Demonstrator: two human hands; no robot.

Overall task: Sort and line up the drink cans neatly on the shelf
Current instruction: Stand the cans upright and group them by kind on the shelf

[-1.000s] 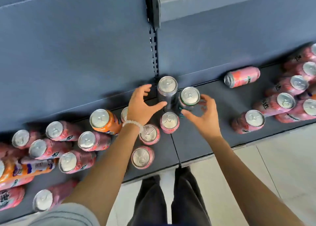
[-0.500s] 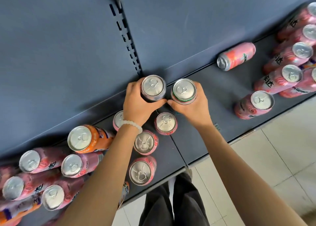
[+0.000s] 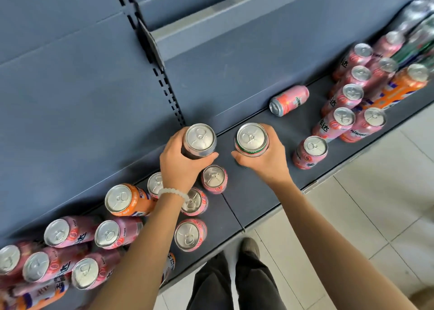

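My left hand point(image 3: 180, 166) grips a dark can point(image 3: 199, 140) upright near the back of the grey shelf point(image 3: 253, 192). My right hand point(image 3: 263, 161) grips a green-rimmed can point(image 3: 251, 139) beside it, a small gap apart. Three upright pink cans point(image 3: 214, 179) run in a line toward the shelf front below my left hand. An orange can point(image 3: 124, 200) stands left of my left wrist. One pink can point(image 3: 290, 100) lies on its side against the back wall.
Several pink cans point(image 3: 311, 151) and an orange one point(image 3: 399, 87) crowd the right end of the shelf. More pink cans point(image 3: 70, 231) cluster at the left. A slotted upright point(image 3: 164, 82) divides the blue back panel. Tiled floor point(image 3: 352, 215) lies below the shelf edge.
Both hands have closed round the two cans and now hold them further apart; the right hand has drawn its can to the right. The view has swung and widened.
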